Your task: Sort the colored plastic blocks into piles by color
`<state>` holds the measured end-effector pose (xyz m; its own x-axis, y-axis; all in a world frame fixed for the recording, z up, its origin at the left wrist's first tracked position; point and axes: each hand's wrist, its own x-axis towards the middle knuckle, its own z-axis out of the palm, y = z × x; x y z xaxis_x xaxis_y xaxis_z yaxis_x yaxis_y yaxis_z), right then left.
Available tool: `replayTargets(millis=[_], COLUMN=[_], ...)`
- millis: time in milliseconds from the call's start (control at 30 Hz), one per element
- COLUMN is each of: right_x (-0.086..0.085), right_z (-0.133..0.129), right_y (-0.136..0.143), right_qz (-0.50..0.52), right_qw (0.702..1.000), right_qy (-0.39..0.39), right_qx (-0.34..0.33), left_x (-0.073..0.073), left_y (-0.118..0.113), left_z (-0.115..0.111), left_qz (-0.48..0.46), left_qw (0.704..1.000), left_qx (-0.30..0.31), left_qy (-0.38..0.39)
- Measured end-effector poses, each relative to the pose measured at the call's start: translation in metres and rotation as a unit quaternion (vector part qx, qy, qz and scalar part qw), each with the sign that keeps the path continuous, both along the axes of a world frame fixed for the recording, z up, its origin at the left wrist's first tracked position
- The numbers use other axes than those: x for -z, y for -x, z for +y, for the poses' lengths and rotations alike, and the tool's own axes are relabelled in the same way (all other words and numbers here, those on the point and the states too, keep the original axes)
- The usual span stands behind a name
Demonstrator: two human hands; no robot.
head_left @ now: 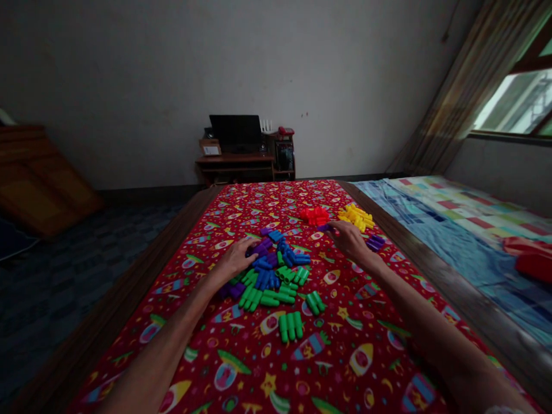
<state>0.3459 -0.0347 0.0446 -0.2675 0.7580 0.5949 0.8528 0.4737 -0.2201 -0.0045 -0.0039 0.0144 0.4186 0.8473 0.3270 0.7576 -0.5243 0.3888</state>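
Observation:
My left hand (237, 257) is at the left side of a mixed pile, with thumb and fingers closed around a purple toy building block (260, 249). The pile also holds blue blocks (267, 280) and green blocks (269, 297), each made of joined tubes. To the right, my right hand (348, 238) pinches another purple block (324, 228) between its fingertips, just above the cloth. Close to it lie a red heap (315, 216), a yellow heap (356, 217) and a small purple group (375, 242), partly behind the wrist.
A red patterned cloth (328, 345) covers the long table with dark wooden edges (431, 270). Two green pieces lie nearer to me, apart from the pile. On the right is a bed (414, 213); beyond the table stands a desk with a monitor (237, 132).

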Motion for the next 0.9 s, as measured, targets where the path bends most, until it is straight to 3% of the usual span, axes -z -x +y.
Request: replayTargets(millis=[67, 133, 233, 333, 433, 533, 633, 733, 800, 900], right_x=[0.002, 0.008, 0.024, 0.039, 0.041, 0.025, 0.004, -0.011, -0.015, -0.016], right_z=[-0.008, -0.016, -0.027, -0.031, -0.029, -0.029, -0.035, -0.041, -0.041, -0.034], right_y=[-0.042, -0.074, -0.103, -0.109, -0.09, -0.041, 0.022, 0.067, 0.076, 0.06], right_qz=[-0.029, -0.071, -0.116, -0.099, -0.013, 0.075, 0.114, 0.13, 0.124, 0.115], right_qw=[0.996, 0.99, 0.986, 0.992, 0.999, 0.991, 0.983, 0.961, 0.945, 0.948], right_qy=[0.01, 0.041, 0.079, 0.053, -0.038, -0.09, -0.013, 0.122, 0.18, 0.2], right_qx=[0.08, 0.119, 0.088, 0.05, 0.02, -0.059, -0.141, -0.212, -0.242, -0.219], left_x=[-0.001, -0.001, -0.003, -0.008, -0.018, -0.034, -0.048, -0.056, -0.056, -0.055], left_y=[-0.002, -0.002, 0.001, 0.005, 0.005, -0.006, -0.025, -0.041, -0.047, -0.049], left_z=[0.0, 0.0, 0.001, 0.003, 0.0, -0.013, -0.034, -0.053, -0.061, -0.063], left_qz=[-0.002, -0.006, -0.02, -0.05, -0.08, -0.098, -0.085, -0.046, -0.031, -0.031], left_qw=[1.0, 0.999, 0.998, 0.997, 0.995, 0.995, 0.993, 0.99, 0.988, 0.988], left_qx=[-0.012, -0.027, -0.042, -0.044, -0.039, -0.002, 0.079, 0.136, 0.148, 0.145], left_qy=[-0.01, -0.023, -0.041, -0.049, -0.045, -0.024, -0.002, 0.017, 0.032, 0.04])
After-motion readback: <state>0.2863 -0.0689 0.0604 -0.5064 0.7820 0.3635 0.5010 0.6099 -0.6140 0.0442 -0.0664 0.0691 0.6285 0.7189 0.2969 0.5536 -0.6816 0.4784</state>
